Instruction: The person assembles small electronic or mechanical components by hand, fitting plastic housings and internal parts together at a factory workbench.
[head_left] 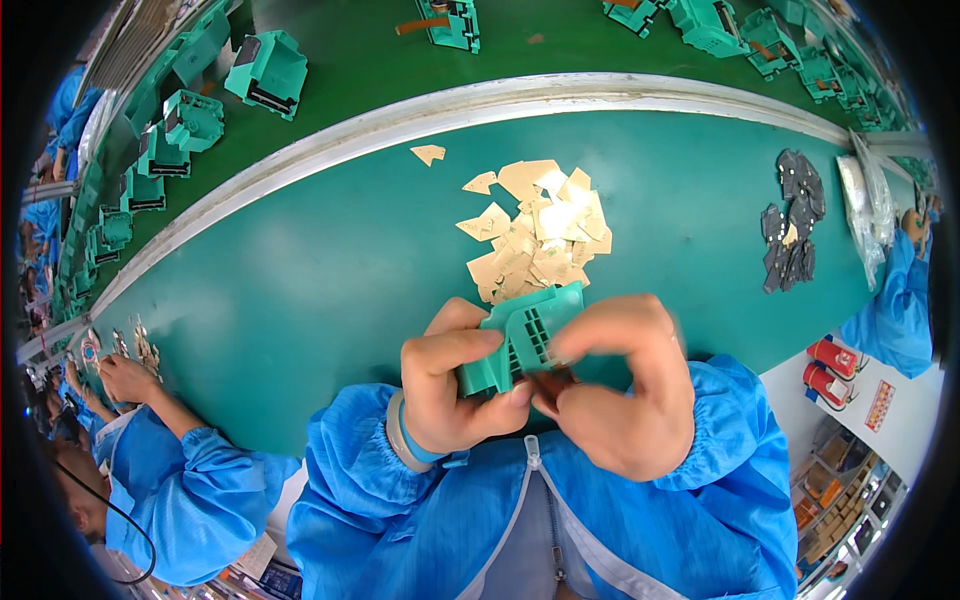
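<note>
My left hand (440, 385) grips a green plastic housing (525, 335) with a slotted grille, thumb on top and fingers underneath, just above my lap at the bench's near edge. At the housing's lower right, my right hand (635, 395), slightly blurred, is closed in a pinch on a brown ribbon cable (550, 382). That cable is mostly hidden by the fingers and blurred. Directly beyond the housing lies a heap of tan, flat, angular pieces (535, 235), some with a shiny face. One tan piece (428, 154) lies apart at the far left of the heap.
A pale metal rail (480, 105) separates the green bench (330, 270) from a belt (350, 60) carrying several green housings (268, 72). Black pieces (795, 215) and clear plastic bags (870, 205) lie at the right. Co-workers in blue sleeves (195, 480) sit on both sides.
</note>
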